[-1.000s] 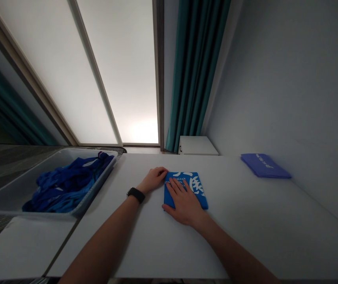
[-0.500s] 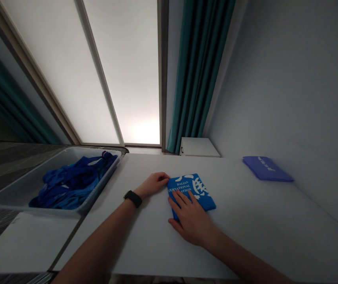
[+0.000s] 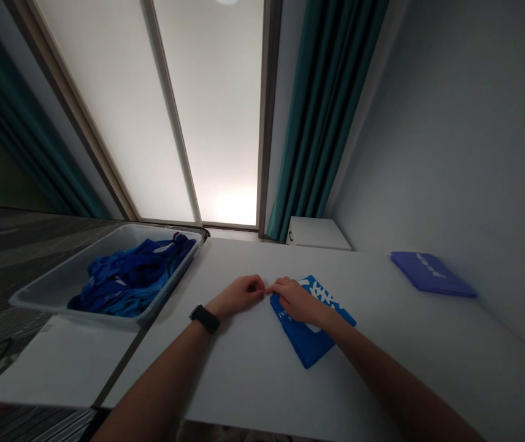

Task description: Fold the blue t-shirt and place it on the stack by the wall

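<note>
A folded blue cloth with white print (image 3: 311,334) lies turned at an angle on the white table (image 3: 382,362). My right hand (image 3: 297,299) rests on its far left part, fingers curled and pinching the corner. My left hand (image 3: 239,293), with a black watch on the wrist, is closed just to the left, its fingertips meeting the right hand's at that same corner.
A grey bin (image 3: 55,288) with a heap of blue cloths (image 3: 136,279) stands at the left. Another folded blue-violet cloth (image 3: 432,274) lies at the far right by the wall. A small white cabinet (image 3: 318,233) and teal curtain (image 3: 322,116) stand behind the table.
The folded cloth has turned clockwise and slid a little right. My right hand moved from lying flat on it to pinching its left corner beside my left hand. The view shifted left.
</note>
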Demonstrator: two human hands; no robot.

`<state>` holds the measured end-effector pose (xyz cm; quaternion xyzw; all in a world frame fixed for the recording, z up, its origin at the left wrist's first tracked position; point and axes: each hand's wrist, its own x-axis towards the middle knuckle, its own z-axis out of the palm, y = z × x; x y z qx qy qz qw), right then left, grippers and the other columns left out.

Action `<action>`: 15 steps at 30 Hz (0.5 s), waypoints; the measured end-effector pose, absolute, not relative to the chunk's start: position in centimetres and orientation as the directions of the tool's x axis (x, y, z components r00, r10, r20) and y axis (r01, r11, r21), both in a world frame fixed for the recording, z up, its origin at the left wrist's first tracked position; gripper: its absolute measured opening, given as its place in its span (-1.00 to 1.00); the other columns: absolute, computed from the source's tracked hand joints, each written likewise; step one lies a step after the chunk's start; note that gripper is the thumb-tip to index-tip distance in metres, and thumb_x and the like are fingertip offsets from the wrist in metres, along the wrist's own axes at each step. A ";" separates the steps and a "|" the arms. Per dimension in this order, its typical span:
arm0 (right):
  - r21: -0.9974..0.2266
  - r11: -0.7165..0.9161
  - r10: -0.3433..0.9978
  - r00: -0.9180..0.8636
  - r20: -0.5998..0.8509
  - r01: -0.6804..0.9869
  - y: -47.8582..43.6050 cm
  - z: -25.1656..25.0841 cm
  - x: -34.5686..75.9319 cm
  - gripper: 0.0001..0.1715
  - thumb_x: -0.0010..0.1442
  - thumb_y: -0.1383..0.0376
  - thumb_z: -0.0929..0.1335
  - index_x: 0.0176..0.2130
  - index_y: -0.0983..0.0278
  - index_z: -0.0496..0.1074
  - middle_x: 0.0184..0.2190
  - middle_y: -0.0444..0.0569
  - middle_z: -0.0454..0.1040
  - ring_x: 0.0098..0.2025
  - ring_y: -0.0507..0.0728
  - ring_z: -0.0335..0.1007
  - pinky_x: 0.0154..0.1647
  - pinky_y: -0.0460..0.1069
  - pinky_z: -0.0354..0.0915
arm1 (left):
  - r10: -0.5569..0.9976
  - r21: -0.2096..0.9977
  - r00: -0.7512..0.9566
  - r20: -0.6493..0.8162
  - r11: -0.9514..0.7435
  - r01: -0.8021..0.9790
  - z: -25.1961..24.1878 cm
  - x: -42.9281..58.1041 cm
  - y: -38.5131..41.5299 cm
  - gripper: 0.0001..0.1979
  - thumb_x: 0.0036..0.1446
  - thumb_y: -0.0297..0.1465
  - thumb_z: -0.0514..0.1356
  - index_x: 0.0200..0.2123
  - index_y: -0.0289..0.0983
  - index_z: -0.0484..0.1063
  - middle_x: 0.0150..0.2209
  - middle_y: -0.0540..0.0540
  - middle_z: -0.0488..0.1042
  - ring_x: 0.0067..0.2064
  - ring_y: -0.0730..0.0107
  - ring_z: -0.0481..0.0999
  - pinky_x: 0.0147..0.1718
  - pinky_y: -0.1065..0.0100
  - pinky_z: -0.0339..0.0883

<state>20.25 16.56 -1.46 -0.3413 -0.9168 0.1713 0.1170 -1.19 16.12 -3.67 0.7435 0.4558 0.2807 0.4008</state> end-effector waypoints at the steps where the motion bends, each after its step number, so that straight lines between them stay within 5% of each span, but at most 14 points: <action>1: -0.398 0.703 0.663 -0.746 0.067 0.589 16.9 -1.5 20.1 -0.50 0.19 0.55 0.19 0.00 0.26 0.48 -0.11 0.03 0.47 -0.02 0.15 0.32 0.08 0.05 0.20 | 0.899 0.830 0.436 0.041 -0.274 0.486 -3.4 -1.6 16.1 -0.81 0.16 -0.28 0.16 -0.33 -0.28 0.46 -0.38 -0.04 0.52 -0.34 0.37 0.46 -0.31 0.36 0.33; 8: -0.403 0.664 0.596 -0.771 -0.224 0.630 18.2 1.7 19.5 -0.59 0.17 0.41 0.24 -0.06 0.23 0.54 -0.10 0.04 0.48 0.01 0.20 0.35 0.06 0.04 0.25 | 0.755 0.688 0.656 0.020 -0.486 0.539 -0.9 -2.6 14.7 -0.74 0.27 -0.25 0.10 -0.14 -0.14 0.57 -0.17 -0.06 0.55 -0.14 0.28 0.47 -0.07 0.28 0.25; 15: -0.340 0.640 0.602 -0.725 -0.335 0.689 18.6 2.9 18.9 -0.64 0.15 0.28 0.28 -0.07 0.21 0.52 -0.08 0.04 0.48 -0.01 0.23 0.38 -0.02 0.06 0.30 | 0.744 0.359 0.649 0.159 -0.656 0.664 -1.7 -1.4 10.8 -0.69 0.34 -0.32 0.02 0.05 -0.06 0.46 -0.14 -0.11 0.44 -0.09 0.24 0.37 -0.05 0.21 0.18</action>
